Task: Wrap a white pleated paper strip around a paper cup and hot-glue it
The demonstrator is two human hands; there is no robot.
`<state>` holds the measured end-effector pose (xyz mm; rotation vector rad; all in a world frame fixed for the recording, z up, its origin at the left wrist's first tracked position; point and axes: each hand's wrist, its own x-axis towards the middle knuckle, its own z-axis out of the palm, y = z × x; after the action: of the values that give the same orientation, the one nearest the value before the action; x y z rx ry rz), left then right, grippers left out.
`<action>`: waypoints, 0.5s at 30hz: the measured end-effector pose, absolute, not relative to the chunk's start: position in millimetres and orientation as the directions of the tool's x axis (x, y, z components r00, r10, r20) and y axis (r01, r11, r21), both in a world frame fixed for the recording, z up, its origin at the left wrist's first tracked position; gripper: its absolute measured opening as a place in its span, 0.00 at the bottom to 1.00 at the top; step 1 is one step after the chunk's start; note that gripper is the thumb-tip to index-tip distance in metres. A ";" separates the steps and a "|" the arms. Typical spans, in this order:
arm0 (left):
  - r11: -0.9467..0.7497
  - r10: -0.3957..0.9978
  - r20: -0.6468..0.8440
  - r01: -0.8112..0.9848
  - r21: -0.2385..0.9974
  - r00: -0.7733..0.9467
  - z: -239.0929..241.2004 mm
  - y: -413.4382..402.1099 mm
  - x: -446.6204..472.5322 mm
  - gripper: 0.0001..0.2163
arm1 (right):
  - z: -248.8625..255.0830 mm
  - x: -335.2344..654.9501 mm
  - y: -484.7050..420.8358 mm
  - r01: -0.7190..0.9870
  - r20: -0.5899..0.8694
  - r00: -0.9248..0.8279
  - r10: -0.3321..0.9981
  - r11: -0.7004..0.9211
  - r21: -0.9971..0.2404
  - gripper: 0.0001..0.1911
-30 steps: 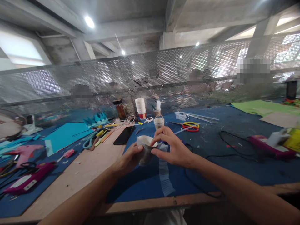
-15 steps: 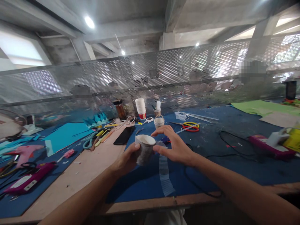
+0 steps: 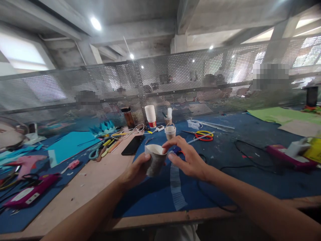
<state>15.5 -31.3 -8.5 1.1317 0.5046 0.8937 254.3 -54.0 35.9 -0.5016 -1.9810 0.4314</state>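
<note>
A grey-covered paper cup [image 3: 154, 165] with a pale inside is tilted above the blue mat. My left hand [image 3: 136, 170] is closed round its left side, with the thumb near the rim. At the right rim, the index fingertip of my right hand [image 3: 188, 159] touches the cup. The right thumb is held apart from that finger, and nothing is in its grasp. A blue tool with a bit of red [image 3: 177, 149] lies partly hidden behind the right hand. Below the hands, a translucent ribbed strip [image 3: 177, 187] lies on the mat.
Behind stand a small cup with a handle [image 3: 170, 131], stacked paper cups [image 3: 150, 115] and a brown bottle [image 3: 128, 117]. Scissors [image 3: 204, 135] lie right, a black phone [image 3: 132, 145] left. A pink glue gun [image 3: 26, 164] and power strip [image 3: 32, 192] lie far left. Black cables [image 3: 245, 165] cross the mat.
My right thumb has come away from the cup's side, and the right index fingertip has moved down onto the rim. My left hand keeps its hold with almost no movement.
</note>
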 end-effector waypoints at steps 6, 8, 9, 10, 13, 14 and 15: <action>0.145 0.822 0.073 -0.331 0.932 0.565 -2.8 -35.0 19.7 0.21 | 36.5 255.4 -52.5 0.111 0.641 -0.452 0.620 0.752 -0.649 0.17; 0.131 0.818 0.084 -0.326 0.936 0.569 -1.5 -36.7 21.3 0.21 | 35.6 255.2 -50.7 0.067 0.586 -0.474 0.657 0.691 -0.720 0.17; 0.124 0.815 0.088 -0.322 0.938 0.572 -1.2 -37.2 21.9 0.20 | 35.2 255.1 -49.8 0.047 0.563 -0.488 0.667 0.664 -0.747 0.16; 0.120 0.812 0.092 -0.319 0.940 0.576 -1.2 -37.5 22.3 0.20 | 34.8 255.0 -48.9 0.034 0.545 -0.502 0.672 0.644 -0.764 0.16; 0.114 0.804 0.102 -0.319 0.941 0.586 -1.3 -37.2 22.6 0.21 | 35.4 256.0 -47.6 0.041 0.547 -0.505 0.668 0.651 -0.758 0.14; 0.107 0.804 0.108 -0.321 0.941 0.585 -1.2 -36.9 22.5 0.21 | 36.2 256.7 -47.6 0.050 0.565 -0.489 0.665 0.668 -0.743 0.14; 0.100 0.805 0.114 -0.323 0.941 0.582 -1.0 -36.6 22.5 0.22 | 37.2 257.4 -47.8 0.057 0.586 -0.466 0.663 0.683 -0.728 0.14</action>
<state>22.5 -36.6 -1.0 1.1978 0.4960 0.8861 257.4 -47.8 37.2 -0.5588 -1.9443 0.8026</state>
